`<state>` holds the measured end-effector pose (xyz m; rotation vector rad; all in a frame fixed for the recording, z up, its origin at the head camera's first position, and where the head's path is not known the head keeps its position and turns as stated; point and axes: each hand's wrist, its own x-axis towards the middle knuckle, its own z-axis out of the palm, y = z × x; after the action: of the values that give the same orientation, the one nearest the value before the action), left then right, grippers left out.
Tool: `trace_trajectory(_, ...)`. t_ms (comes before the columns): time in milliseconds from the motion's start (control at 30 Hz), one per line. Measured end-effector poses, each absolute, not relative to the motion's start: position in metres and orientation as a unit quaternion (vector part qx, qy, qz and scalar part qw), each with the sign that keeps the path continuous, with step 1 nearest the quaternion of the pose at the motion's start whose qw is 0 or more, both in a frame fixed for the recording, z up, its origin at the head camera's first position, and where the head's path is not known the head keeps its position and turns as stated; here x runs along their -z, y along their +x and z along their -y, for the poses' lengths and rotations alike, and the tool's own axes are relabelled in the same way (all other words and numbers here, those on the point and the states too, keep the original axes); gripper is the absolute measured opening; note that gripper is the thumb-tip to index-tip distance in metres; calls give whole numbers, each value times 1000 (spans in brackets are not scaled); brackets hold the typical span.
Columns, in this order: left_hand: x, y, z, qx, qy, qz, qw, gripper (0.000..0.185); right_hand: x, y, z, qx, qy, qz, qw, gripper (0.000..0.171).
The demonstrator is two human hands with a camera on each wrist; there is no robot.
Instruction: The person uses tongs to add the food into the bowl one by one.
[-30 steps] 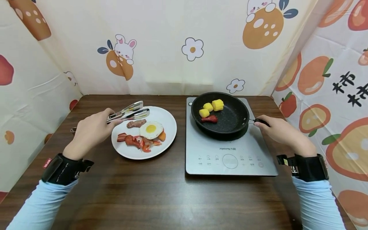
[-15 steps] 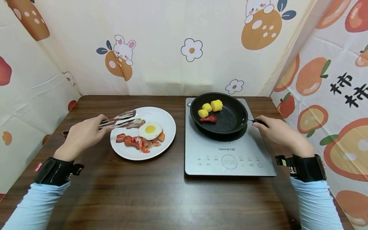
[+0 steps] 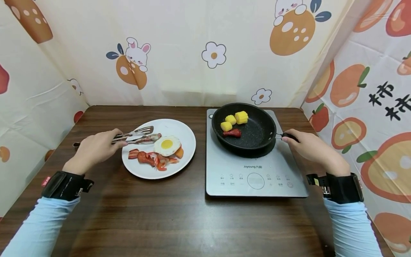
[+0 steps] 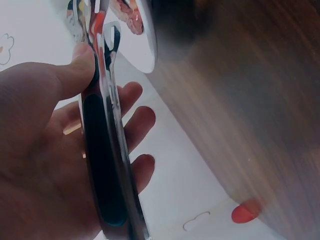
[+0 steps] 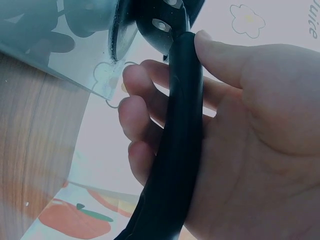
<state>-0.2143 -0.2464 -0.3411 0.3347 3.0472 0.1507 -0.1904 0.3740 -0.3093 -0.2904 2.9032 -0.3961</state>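
My left hand (image 3: 97, 148) holds metal tongs (image 3: 136, 135) with dark grip inserts (image 4: 102, 160), thumb on one side and fingers on the other. The tips reach over the left part of a white plate (image 3: 189, 157), right at a brownish strip of meat (image 3: 156, 136). A fried egg (image 3: 167, 145), a reddish drumstick (image 3: 146, 159), a shrimp (image 3: 162, 164) and bacon (image 3: 133, 154) share the plate. My right hand (image 3: 309, 146) grips the black handle (image 5: 182, 110) of a frying pan (image 3: 257, 134). Inside the pan are three corn pieces (image 3: 241, 117) and a dark red drumstick (image 3: 232, 133).
The pan stands on a silver induction cooktop (image 3: 231, 185) on the right of the brown wooden table (image 3: 179, 221). Printed curtains (image 3: 179, 71) rise behind the table and along both sides.
My left hand has shifted left with the tongs. The tips have dropped from above the plate's upper left to the brownish meat. My right hand and the pan stay in place.
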Motion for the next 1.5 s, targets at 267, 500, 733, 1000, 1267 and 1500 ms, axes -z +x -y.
trace_trajectory(267,338,-223,251,-47,102,-989,94,59,311,-190,-373,136,-96,-981,100,50)
trace_trajectory(500,340,-221,249,-40,112,-991,66,51,312,-191,-375,132,-92,-982,97,49)
trace_trajectory(733,338,-219,246,-36,110,-993,33,45,311,-191,-375,134,-94,-982,94,48)
trace_trajectory(1000,340,-217,248,-43,105,-993,19,44,311,-191,-373,131,-98,-982,92,47)
trace_trajectory(1267,341,-218,247,-40,107,-993,7,42,311,-191,-373,133,-97,-982,90,47)
trace_trajectory(1500,340,-216,245,-39,102,-994,2,41,310,-191,-372,133,-98,-982,92,47)
